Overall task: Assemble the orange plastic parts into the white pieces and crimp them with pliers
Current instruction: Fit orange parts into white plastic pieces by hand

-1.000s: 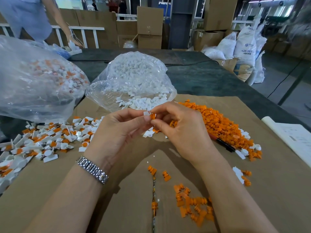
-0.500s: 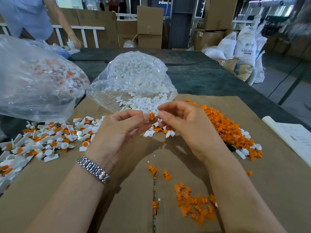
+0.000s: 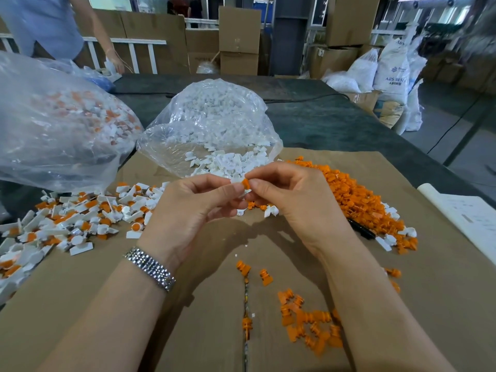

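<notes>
While the left hand (image 3: pixel 193 208) pinched a white piece (image 3: pixel 237 181), the right hand (image 3: pixel 298 200) pinched an orange part (image 3: pixel 246 183) against it, above the worktop (image 3: pixel 402 304), near the white-piece bag (image 3: pixel 209 124).

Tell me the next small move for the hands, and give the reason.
Probably press the orange part fully into the white piece. The left hand and right hand pinch both pieces together between their fingertips, and much of the orange part is visible, so it looks not yet seated.
</notes>
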The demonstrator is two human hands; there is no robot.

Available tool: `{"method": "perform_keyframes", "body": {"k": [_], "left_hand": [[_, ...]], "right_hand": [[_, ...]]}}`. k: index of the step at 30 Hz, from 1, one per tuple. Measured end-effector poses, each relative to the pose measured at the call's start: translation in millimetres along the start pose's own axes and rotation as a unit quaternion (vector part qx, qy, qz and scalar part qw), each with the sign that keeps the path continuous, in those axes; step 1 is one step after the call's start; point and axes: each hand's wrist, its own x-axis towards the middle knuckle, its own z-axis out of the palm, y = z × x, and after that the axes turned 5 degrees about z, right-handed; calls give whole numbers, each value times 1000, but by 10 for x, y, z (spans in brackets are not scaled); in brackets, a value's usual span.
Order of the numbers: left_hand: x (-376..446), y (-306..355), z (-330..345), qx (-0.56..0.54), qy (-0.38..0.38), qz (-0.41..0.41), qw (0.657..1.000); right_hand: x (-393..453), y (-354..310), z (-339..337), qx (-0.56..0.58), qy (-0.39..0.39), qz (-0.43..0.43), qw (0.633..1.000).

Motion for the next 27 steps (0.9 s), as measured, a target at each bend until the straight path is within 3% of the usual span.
{"method": "perform_keyframes", "body": {"k": [12, 14, 16, 18, 20, 22, 27], "left_hand": [[3, 4, -12, 1, -6, 7, 1000], [7, 6, -14, 6, 0, 9, 1000], [11, 12, -27, -1, 3, 4, 1000], [18, 15, -42, -10, 2, 1, 1000], [22, 19, -52, -20, -1, 2, 1000], [23, 21, -53, -26, 2, 2, 1000], [21, 26, -57, -44, 11, -4, 999]], "right_hand": [[-14, -41, 22, -31, -9, -11, 999], [6, -33, -39, -78, 23, -1, 997], [53, 9, -161, -267, 107, 27, 957], [87, 80, -294, -480, 141, 131, 856], [90, 127, -371, -558, 115, 258, 780], [80, 147, -401, -564, 88, 296, 766], [55, 97, -360, -572, 93, 256, 774]]}}
